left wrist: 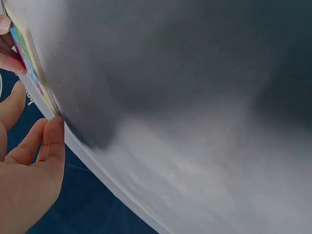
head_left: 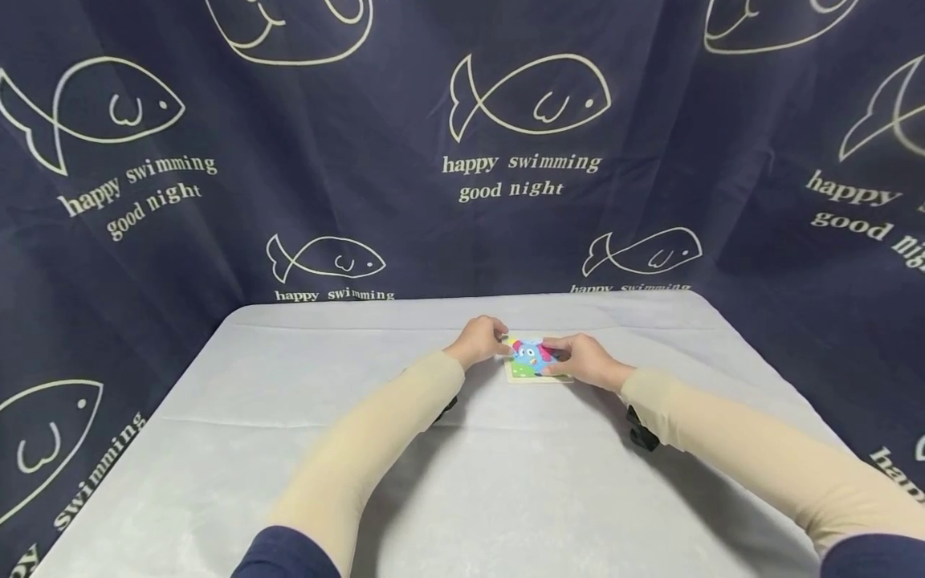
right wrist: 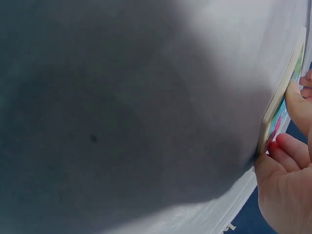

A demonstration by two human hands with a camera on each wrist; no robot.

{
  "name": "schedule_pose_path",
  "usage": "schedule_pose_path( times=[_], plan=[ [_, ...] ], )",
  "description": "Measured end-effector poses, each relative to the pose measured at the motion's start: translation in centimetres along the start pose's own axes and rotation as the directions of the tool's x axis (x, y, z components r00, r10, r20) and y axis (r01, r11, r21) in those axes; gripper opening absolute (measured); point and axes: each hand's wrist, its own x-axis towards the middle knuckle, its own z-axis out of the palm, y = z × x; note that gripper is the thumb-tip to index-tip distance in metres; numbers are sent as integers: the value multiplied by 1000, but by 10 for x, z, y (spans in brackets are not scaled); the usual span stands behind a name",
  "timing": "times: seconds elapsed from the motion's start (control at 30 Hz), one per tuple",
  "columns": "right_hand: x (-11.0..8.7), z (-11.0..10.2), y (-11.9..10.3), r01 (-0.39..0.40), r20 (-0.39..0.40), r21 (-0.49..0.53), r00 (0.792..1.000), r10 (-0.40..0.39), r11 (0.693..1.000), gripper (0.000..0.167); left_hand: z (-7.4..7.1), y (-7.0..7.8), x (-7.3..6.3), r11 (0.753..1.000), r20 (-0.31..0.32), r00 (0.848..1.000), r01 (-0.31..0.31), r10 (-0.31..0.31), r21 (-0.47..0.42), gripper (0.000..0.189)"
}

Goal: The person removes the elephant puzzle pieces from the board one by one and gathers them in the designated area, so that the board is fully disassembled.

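A small wooden jigsaw puzzle (head_left: 527, 371) lies flat near the table's far edge, with a pale rim and a blue animal with big eyes over green. At its left side is my left hand (head_left: 480, 339); its fingertips touch the board's corner in the left wrist view, with the thumb apart from them. Over the right part, my right hand (head_left: 588, 361) pinches a blue and pink puzzle piece (right wrist: 278, 119) between thumb and fingers. Whether that piece is seated in the board, I cannot tell. The right hand hides part of the picture.
A pale grey cloth covers the table (head_left: 549, 498). Right behind its far edge hangs a dark blue curtain (head_left: 405, 209) with white fish outlines and lettering. Both forearms, in cream sleeves (head_left: 376, 433), reach over the table from the near side.
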Motion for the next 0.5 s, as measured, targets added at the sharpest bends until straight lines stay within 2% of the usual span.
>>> schedule_pose_path(
  times=[0.27, 0.5],
  plan=[
    [0, 4, 0, -21, 3, 13, 1000, 21, 1000, 62, 9, 5, 9, 993, -46, 996, 78, -74, 87, 33],
    [0, 2, 1, -34, 0, 28, 999, 34, 999, 61, 12, 11, 14, 987, -88, 991, 108, -98, 121, 29]
  ],
)
